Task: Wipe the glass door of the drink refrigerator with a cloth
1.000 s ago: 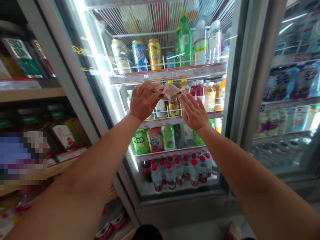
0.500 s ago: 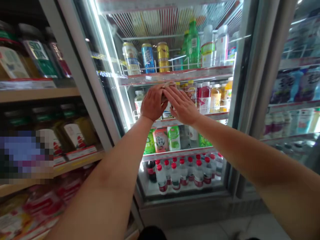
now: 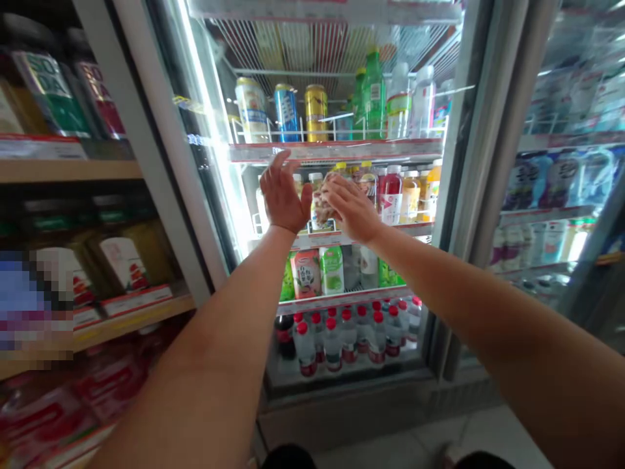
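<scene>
In the head view my right hand [image 3: 351, 205] is closed over a crumpled brownish-pink cloth [image 3: 321, 207], which bulges out past my fingertips. Its weave and edges are too blurred to make out. To the left, my left hand [image 3: 284, 198] is raised with its fingers apart and nothing in it. Both hands are in front of the lit drinks fridge [image 3: 342, 151], at the height of its juice-bottle shelf. Its door appears to be glass, and I cannot tell whether the left palm touches it.
Inside the fridge stand drink cans [image 3: 316, 112], green bottles [image 3: 374, 94], drink cartons [image 3: 332, 268] and several red-capped water bottles [image 3: 333, 345]. A wooden shelf [image 3: 68, 170] with dark bottles is on the left. Another fridge [image 3: 556, 215] stands at the right, beyond a metal frame [image 3: 488, 163].
My left hand has come away from the right hand, to the left, and its fingers have spread. More of the cloth shows under my right hand. The view has shifted slightly.
</scene>
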{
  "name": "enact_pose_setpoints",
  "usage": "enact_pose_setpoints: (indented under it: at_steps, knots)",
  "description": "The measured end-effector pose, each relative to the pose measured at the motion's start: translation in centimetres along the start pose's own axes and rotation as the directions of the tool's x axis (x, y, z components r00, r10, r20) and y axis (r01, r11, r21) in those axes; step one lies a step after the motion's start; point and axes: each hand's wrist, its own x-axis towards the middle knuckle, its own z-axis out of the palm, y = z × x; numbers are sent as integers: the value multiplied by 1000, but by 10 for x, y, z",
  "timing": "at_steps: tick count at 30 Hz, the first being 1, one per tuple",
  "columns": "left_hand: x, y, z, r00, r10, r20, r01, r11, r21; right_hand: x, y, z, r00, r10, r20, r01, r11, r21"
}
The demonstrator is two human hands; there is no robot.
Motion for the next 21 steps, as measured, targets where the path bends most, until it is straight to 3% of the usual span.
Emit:
enact_pose_setpoints:
  at_steps: [3,5,7,9,11,14,17,19,21]
  knots:
    - [0,1,-1,998,-9,59,7,1000,27,-15,11,-18,981,-141,129,142,990,5]
    - [0,3,-1,995,-7,100,4,1000,30,-15,31,-33,984,-120,130,124,992,-19]
    - [0,5,-2,991,4,132,-9,999,36,-13,53,-43,1000,18,8,-17,997,-75]
    - [0,7,-1,987,5,161,-12,999,41,-14,65,-44,975,161,-151,-176,980,-91]
    - [1,8,-1,982,-16,186,8,999,43,-23,65,-39,952,214,-217,-232,971,-60]
    - [1,10,0,976,-39,212,30,998,48,-48,51,-33,988,119,-96,-120,993,1]
    - [2,12,-1,975,-44,216,33,998,55,-67,50,-42,998,6,68,-9,999,44]
    - [3,13,-2,972,-59,228,50,998,46,-70,63,-54,997,27,75,-29,999,24]
    - [3,13,-3,967,-68,244,59,997,46,-68,79,-65,993,119,-11,-119,993,-11]
